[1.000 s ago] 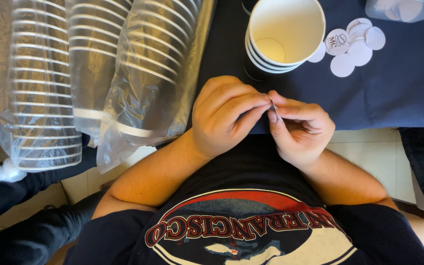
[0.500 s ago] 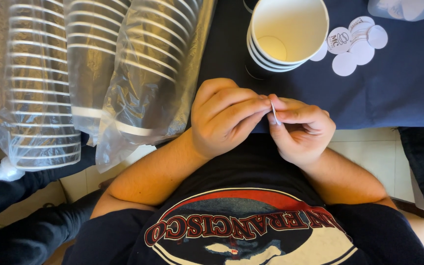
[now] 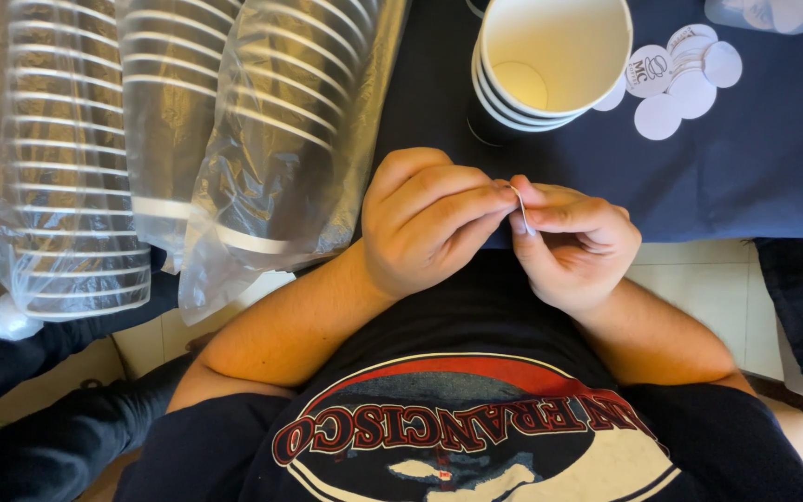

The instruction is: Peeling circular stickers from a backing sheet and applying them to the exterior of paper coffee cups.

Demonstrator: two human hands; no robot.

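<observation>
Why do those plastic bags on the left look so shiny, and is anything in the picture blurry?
Head view: the plastic sleeves around the stacked cups catch overhead light, giving white glare streaks. Both hands, left hand and right hand, are sharp, as is the thin white sticker pinched between them. The paper cup stack is evenly lit, with soft shadow; edges bend slightly, wide-lens distortion.

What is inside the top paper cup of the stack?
The top paper cup shows only its bare white wall and round bottom; nothing lies inside. The insides of the nested cups beneath are covered.

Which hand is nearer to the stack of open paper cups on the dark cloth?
Right. The right hand sits just below the stack of paper cups; the left hand is further off, below and to its left.
</observation>
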